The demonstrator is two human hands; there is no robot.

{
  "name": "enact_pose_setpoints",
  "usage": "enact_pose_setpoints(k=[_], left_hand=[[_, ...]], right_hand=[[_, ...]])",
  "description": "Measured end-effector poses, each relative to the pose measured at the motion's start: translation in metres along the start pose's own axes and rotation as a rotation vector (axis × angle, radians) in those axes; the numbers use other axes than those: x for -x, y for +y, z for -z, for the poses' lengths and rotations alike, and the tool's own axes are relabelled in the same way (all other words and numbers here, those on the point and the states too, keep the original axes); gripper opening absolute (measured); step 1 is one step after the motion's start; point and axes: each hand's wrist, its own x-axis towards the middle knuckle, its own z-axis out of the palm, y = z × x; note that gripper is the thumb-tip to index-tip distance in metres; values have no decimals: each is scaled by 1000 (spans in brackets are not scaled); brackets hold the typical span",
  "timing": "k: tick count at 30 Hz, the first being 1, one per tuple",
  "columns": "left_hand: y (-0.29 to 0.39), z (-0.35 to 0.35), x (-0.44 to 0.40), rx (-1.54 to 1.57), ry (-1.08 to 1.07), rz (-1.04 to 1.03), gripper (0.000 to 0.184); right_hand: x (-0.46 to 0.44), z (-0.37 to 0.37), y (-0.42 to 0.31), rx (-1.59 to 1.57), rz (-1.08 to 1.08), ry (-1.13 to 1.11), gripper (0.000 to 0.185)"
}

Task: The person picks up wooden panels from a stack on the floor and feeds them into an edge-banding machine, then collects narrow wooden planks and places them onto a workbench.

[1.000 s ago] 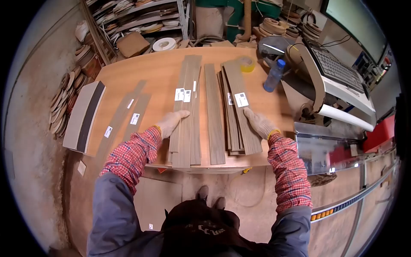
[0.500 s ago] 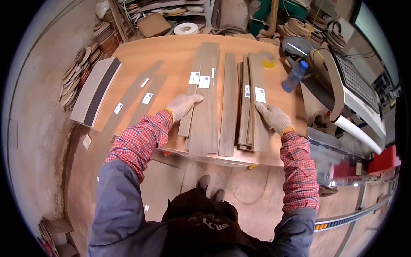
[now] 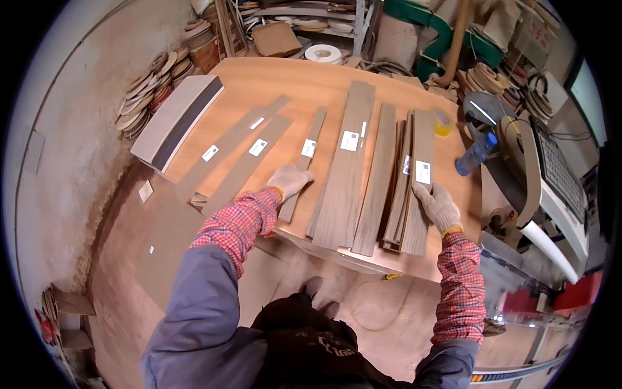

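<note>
My left hand [image 3: 291, 181], in a pale knit glove, is closed around a narrow labelled wood-grain strip [image 3: 315, 126] that lies apart from the other boards. My right hand [image 3: 438, 206], gloved too, grips the right edge of a labelled board [image 3: 423, 139] on top of a small stack. Its fingertips are partly hidden. Between my hands lie a wider labelled board [image 3: 346, 178] and a plain board [image 3: 376, 188]. Left of my left hand, more labelled strips [image 3: 243, 165] rest slanted on the table.
The wooden table [image 3: 259, 78] carries a pale panel with a dark stripe [image 3: 175, 123] at left. Yellow tape [image 3: 442, 122] and a blue-capped bottle [image 3: 476, 155] are at right, near a keyboard [image 3: 562, 159]. Edging rolls [image 3: 146, 94] are piled along the wall.
My left hand has drawn the narrow strip leftward, away from the wider board. My right hand stays at the right-hand stack. The view has shifted, so the table appears lower and further right.
</note>
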Motion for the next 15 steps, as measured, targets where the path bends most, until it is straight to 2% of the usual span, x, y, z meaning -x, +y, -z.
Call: enact_pose_setpoints(k=[5, 7, 8, 12, 15], left_hand=[[6, -1, -26, -215, 21, -81, 53], [11, 2, -27, -468, 50, -250, 56], [14, 0, -27, -513, 39, -163, 59], [9, 15, -8, -406, -41, -117, 59], [5, 25, 23, -309, 29, -142, 57]], right_hand=[[-14, -5, -8, 79, 10, 30, 71], [-13, -5, -16, 95, -7, 9, 72], [-15, -7, -16, 100, -8, 5, 73], [-8, -7, -22, 149, 31, 53, 75], [-11, -14, -12, 112, 38, 102, 77]])
